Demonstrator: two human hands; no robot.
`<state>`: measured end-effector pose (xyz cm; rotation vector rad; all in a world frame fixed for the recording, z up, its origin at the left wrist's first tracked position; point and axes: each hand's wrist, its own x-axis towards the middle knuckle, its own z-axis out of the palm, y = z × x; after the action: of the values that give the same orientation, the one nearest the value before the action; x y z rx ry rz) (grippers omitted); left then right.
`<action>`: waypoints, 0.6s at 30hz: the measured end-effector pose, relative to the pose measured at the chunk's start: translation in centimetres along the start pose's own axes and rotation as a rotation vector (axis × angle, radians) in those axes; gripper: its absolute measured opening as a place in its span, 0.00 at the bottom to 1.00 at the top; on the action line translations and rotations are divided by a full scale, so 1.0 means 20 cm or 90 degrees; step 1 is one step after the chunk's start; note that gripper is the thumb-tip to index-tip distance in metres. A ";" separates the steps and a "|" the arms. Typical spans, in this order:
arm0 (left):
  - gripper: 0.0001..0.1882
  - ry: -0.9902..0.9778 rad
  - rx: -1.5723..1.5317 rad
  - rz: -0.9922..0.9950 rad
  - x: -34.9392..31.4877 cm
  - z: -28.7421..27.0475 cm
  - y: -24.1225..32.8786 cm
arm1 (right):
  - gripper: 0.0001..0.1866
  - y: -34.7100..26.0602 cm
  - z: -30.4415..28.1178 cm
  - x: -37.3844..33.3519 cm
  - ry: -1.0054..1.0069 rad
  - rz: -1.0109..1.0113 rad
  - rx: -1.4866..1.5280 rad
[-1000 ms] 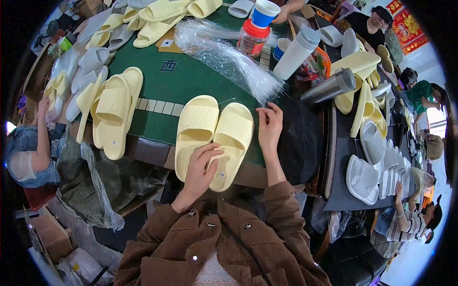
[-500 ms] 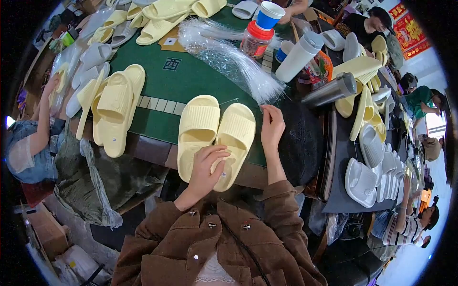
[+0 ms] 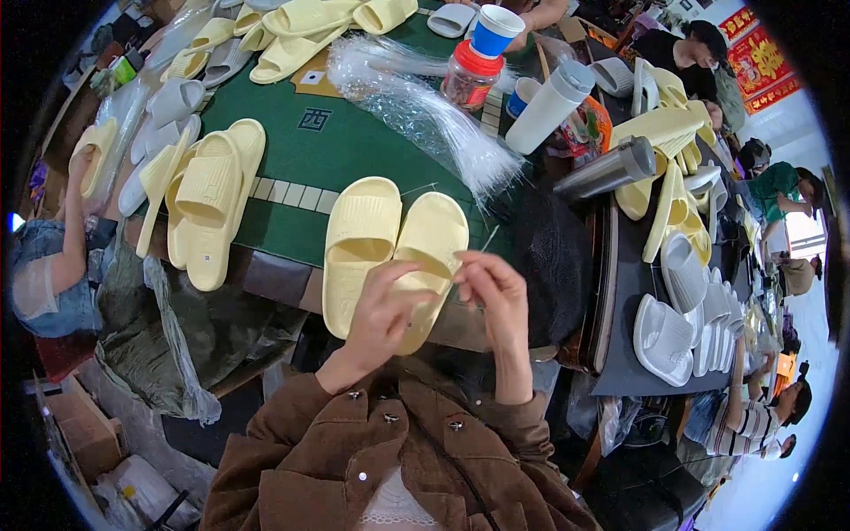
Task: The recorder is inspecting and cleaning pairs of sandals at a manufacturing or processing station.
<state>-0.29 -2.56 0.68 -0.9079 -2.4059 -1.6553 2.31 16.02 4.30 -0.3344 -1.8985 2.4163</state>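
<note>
A pair of pale yellow slide slippers lies in front of me at the table's near edge, the left slipper [image 3: 359,221] beside the right slipper [image 3: 438,221]. Over the right slipper's footbed hovers my left hand [image 3: 381,310], empty, its bent fingers apart from the thumb. My right hand [image 3: 496,292] is just right of that slipper, fingertips pinching a thin clear plastic strand [image 3: 490,237] that sticks up past them. A bundle of similar clear strands [image 3: 478,150] lies beyond, on its plastic wrap. Another fine strand [image 3: 421,189] shows at the slippers' toes.
More yellow slippers [image 3: 212,195] are stacked at left, with others [image 3: 305,22] heaped at the back. A red-lidded jar [image 3: 472,78], paper cup [image 3: 496,31], white bottle [image 3: 551,106] and steel tumbler [image 3: 606,168] stand at right. Grey slippers [image 3: 664,341] fill the side table. Co-workers sit around.
My right hand has come down and inward from the bundle's end, bringing a strand toward the right slipper. My left hand has lifted slightly from the footbed, its fingers spreading.
</note>
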 end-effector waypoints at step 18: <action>0.12 0.061 -0.467 -0.206 0.00 -0.15 0.05 | 0.06 0.24 -0.10 -0.16 0.115 0.006 0.251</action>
<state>-0.60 -4.88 2.68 -0.4710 -1.9514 -2.7120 6.25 16.21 -0.35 -0.5144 -1.3144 2.5870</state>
